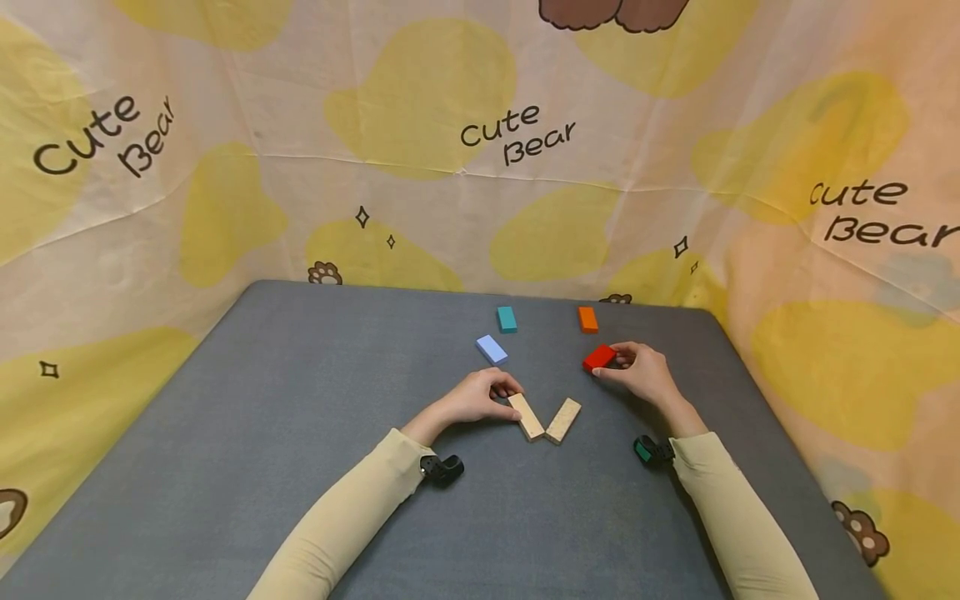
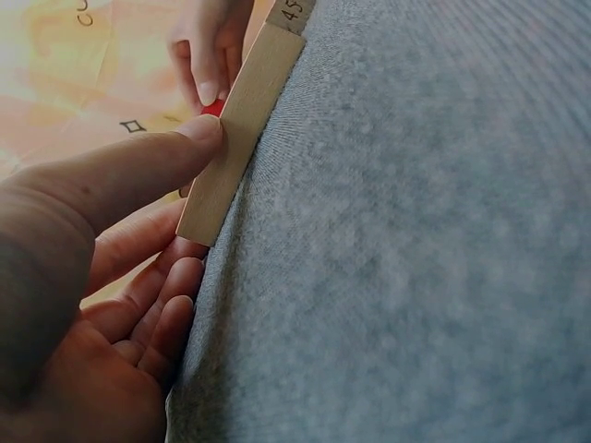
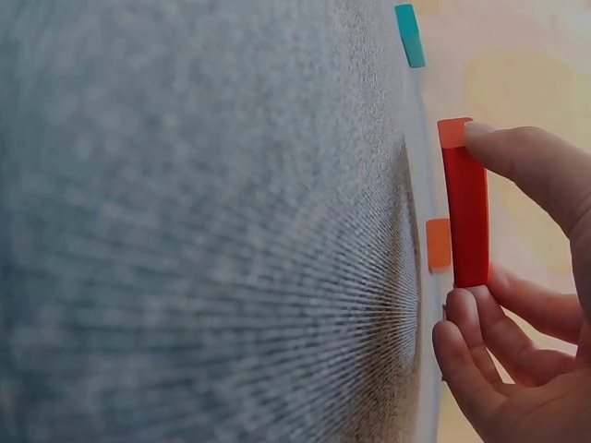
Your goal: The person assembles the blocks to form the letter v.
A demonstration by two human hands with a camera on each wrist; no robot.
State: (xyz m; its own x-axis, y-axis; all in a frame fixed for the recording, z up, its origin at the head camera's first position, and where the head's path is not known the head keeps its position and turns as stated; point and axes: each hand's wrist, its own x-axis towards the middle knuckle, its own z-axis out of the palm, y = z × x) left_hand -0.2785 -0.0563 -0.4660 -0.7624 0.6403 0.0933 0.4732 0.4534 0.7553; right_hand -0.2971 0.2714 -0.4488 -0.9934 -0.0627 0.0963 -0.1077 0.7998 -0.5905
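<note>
My left hand (image 1: 477,397) pinches the outer end of a plain wooden block (image 1: 527,417) lying on the table. In the left wrist view, the thumb presses one side of this block (image 2: 231,148) while fingers sit at its end. A second wooden block (image 1: 563,421) slants the other way, and the two near ends come together in a V. Farther right, my right hand (image 1: 647,372) holds a red block (image 1: 599,357) by its ends between thumb and fingers. From the right wrist view, the red block (image 3: 467,208) appears raised off the cloth.
Beyond the hands lie a light blue block (image 1: 492,350), a teal block (image 1: 507,319) and an orange block (image 1: 588,320). Grey cloth covers the table (image 1: 337,358). A printed curtain (image 1: 420,225) hangs behind and along both sides.
</note>
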